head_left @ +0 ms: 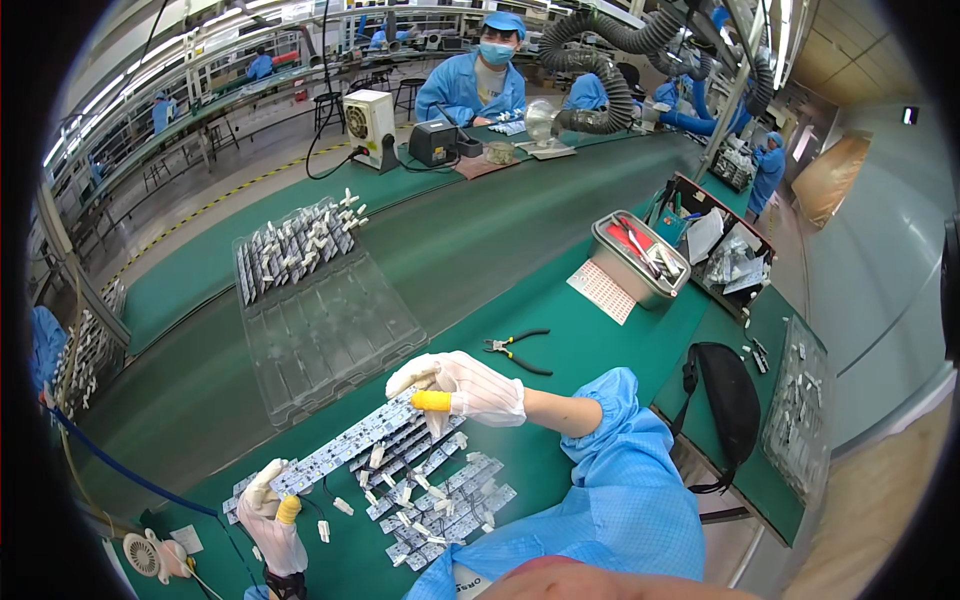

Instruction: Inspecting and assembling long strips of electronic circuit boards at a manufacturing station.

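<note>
The left hand (pixel 270 515), in a white glove, was closed in a pinch at the lower left end of a long circuit strip (pixel 345 443); its thumb, wearing a yellow cover (pixel 288 509), pressed near the edge of the strip, and the other fingers were curled behind; the right hand (pixel 460 387), gloved in the same way, pinched the upper right end, its covered thumb lying on the front face and its fingers bent together over the far side; how firmly each hand pressed, I cannot tell; the strip was stretched slantwise between both hands, in front of a pile of similar strips (pixel 440 515) with white connectors, which lay on the green table (pixel 545 425); the left hand rose from the lower edge, with its fingers pointing upward and a dark band (pixel 287 584) around the wrist; the right forearm (pixel 562 411) came out of a blue sleeve (pixel 625 440) and reached toward the left, the back of the hand turned upward; just beyond the right hand rested cutting pliers (pixel 520 350), with their handles apart; a clear tray (pixel 330 325), partly filled with strips, lay farther off.
</note>
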The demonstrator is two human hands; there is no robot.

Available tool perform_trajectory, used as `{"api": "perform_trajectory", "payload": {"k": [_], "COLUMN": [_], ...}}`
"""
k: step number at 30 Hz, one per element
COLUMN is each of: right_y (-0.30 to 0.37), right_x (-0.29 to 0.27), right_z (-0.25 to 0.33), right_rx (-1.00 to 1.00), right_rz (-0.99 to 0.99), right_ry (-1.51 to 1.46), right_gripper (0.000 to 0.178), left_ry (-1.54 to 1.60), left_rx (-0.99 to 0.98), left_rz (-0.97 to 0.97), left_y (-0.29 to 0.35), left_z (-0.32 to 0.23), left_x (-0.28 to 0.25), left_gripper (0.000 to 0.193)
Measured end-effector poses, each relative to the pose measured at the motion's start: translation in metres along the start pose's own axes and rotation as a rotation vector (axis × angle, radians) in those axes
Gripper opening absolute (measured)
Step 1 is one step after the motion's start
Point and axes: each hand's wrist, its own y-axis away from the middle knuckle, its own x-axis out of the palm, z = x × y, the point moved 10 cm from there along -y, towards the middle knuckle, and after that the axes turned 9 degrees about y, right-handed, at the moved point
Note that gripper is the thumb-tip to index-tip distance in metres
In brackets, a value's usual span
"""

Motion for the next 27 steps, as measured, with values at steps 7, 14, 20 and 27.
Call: {"api": "perform_trajectory", "payload": {"k": [7, 14, 20, 27], "right_y": [0.000, 0.006, 0.004, -0.001], "right_x": [-0.002, -0.003, -0.001, 0.001], "right_z": [0.004, 0.015, 0.012, 0.000], "right_rx": [-0.029, -0.094, -0.087, -0.067], "right_rz": [-0.023, -0.012, -0.010, -0.003], "right_ry": [-0.085, -0.003, 0.000, 0.021], "right_gripper": [0.027, 0.028, 0.028, 0.028], "left_ry": [0.063, 0.123, 0.145, 0.125], "left_rx": [0.028, 0.063, 0.060, 0.015], "left_rz": [-0.007, -0.068, -0.043, -0.019], "left_y": [-0.003, -0.001, -0.003, 0.004], "left_z": [0.002, 0.006, -0.001, 0.001], "left_x": [0.004, -0.002, -0.002, -0.006], "left_gripper": [0.065, 0.069, 0.072, 0.069]}}
